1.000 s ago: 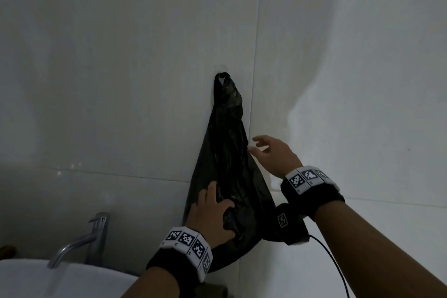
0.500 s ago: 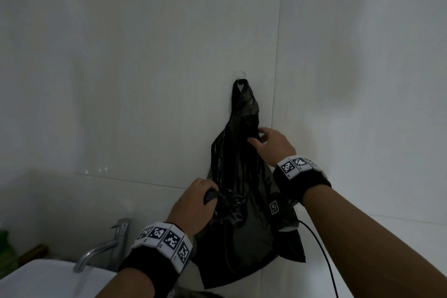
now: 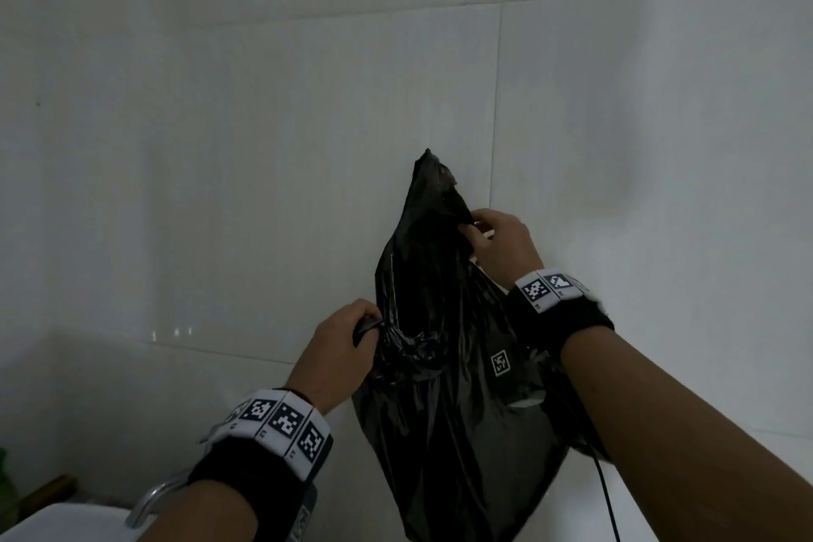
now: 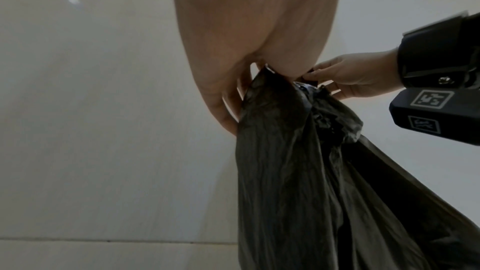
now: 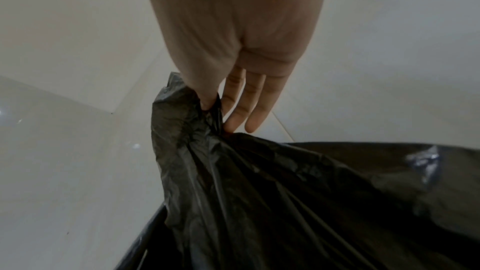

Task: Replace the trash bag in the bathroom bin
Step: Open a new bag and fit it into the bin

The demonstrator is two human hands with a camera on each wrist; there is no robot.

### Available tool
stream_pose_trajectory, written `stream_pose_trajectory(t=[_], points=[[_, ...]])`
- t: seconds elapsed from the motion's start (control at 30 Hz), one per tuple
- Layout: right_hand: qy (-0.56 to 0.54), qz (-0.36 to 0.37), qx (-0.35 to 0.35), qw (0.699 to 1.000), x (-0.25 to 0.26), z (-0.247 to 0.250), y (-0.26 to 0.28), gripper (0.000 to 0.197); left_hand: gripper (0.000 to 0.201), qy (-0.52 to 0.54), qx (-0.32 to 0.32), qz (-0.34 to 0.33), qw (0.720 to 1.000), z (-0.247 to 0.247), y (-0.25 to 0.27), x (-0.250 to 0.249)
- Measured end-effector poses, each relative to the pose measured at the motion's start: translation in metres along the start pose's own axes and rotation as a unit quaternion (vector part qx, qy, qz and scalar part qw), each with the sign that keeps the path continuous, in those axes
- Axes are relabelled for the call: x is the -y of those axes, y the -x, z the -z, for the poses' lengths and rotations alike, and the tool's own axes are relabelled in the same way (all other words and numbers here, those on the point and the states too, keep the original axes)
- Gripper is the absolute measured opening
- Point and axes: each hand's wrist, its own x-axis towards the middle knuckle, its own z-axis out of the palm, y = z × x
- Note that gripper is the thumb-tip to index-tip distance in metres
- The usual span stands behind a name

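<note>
A black plastic trash bag [image 3: 444,387] hangs against the white tiled wall, its top tip [image 3: 429,165] pointing up. My left hand [image 3: 347,348] grips a bunched fold of the bag at mid-height. My right hand [image 3: 497,240] pinches the bag's upper right edge between thumb and forefinger, the other fingers straight. In the left wrist view the left hand [image 4: 241,98] holds the gathered bag [image 4: 298,171], with the right hand [image 4: 345,78] just beyond it. The right wrist view shows thumb and forefinger of the right hand [image 5: 211,108] pinching crumpled plastic of the bag [image 5: 259,192]. The bin is out of sight.
White glossy wall tiles [image 3: 264,145] fill the scene. At the bottom left are a white washbasin [image 3: 57,524] and a metal tap [image 3: 151,497]. A black cable [image 3: 607,497] hangs from the right wrist camera.
The right hand has gone from reaching beside the bag to pinching its upper edge. The left hand has bunched the bag's middle. The wall hook that held the top no longer shows.
</note>
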Motion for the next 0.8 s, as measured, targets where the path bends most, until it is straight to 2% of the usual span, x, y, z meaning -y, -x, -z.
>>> stream_pose_trajectory(t=[0.27, 0.53, 0.8], points=[[-0.034, 0.013, -0.048, 0.998, 0.004, 0.031, 0.022, 0.015, 0.015, 0.003, -0.018, -0.002, 1.000, 0.011, 0.009, -0.004], [0.009, -0.022, -0.045, 0.999, 0.008, 0.087, 0.059, 0.011, 0.013, -0.035, -0.026, -0.008, 0.999, 0.004, 0.013, -0.026], [0.077, -0.098, -0.072, 0.990, -0.012, 0.162, 0.123, 0.008, 0.015, 0.016, 0.055, -0.031, 0.998, -0.049, 0.022, -0.072]])
